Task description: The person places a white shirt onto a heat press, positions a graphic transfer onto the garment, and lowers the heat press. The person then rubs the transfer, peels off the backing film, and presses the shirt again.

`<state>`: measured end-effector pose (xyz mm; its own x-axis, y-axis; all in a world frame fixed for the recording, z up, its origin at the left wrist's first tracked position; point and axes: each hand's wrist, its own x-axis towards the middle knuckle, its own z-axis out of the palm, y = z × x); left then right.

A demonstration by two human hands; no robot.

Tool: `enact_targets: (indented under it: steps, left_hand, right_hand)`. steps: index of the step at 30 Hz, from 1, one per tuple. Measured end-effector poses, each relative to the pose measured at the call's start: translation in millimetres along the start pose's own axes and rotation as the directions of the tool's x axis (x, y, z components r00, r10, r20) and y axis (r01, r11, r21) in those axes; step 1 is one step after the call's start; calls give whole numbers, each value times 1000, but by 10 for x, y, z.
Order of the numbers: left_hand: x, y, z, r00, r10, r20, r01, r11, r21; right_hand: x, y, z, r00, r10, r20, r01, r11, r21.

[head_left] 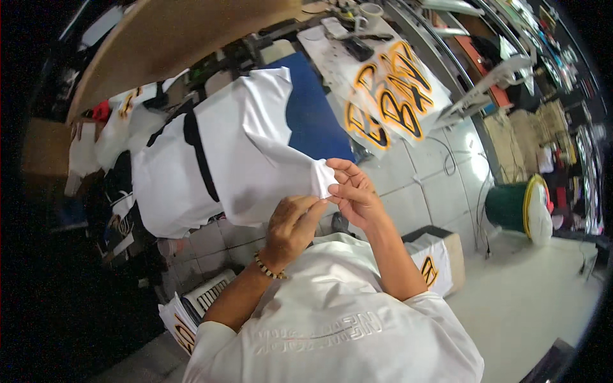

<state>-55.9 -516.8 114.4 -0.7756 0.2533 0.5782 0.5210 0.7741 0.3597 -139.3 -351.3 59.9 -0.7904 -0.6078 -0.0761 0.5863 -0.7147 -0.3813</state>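
Observation:
Both my hands meet at the near right corner of a white cloth piece (236, 159), in front of my chest. My right hand (354, 193) pinches the bunched corner between thumb and fingers. Close beside it, my left hand (292, 225), with a beaded bracelet at the wrist, has its fingertips closed on the lower edge of the same corner. From there the cloth stretches away to the far left, over a blue flat board (313, 108). A black band (199, 150) separates it from another white cloth piece (167, 179) on the left.
Sheets with orange and black lettering (389, 92) lie on a white surface beyond the board, near a mug (370, 14). At the right stands a green bin (511, 205) with a yellow rim. A cable (451, 163) lies on the tiled floor. A wooden panel (159, 38) rises far left.

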Motion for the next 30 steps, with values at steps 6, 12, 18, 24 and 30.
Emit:
enact_targets:
  steps: [6,12,18,24,30]
  left_hand:
    - [-18,129,326,985,42,167,-7,978,-207]
    - [-36,197,517,952,137,272,-75,971,-228]
    - [-37,196,602,922,142,359,-53,968,-246]
    - [-52,185,675,943,98,319,-11,965,-262]
    - [47,133,688,971,-166,170,179,982,-62]
  right_hand:
    - [-345,-247,-398,999,-19,-42,19,1000,0]
    - [-579,-353,-741,999,-41,-5,41,999,10]
    - [-656,-313,-929,999,-31,-22,31,999,24]
    - [-669,-279,-1008,999,-20,-51,20,1000,11]
    - [-542,-306,-687,999,23,-42,-23,1000,-3]
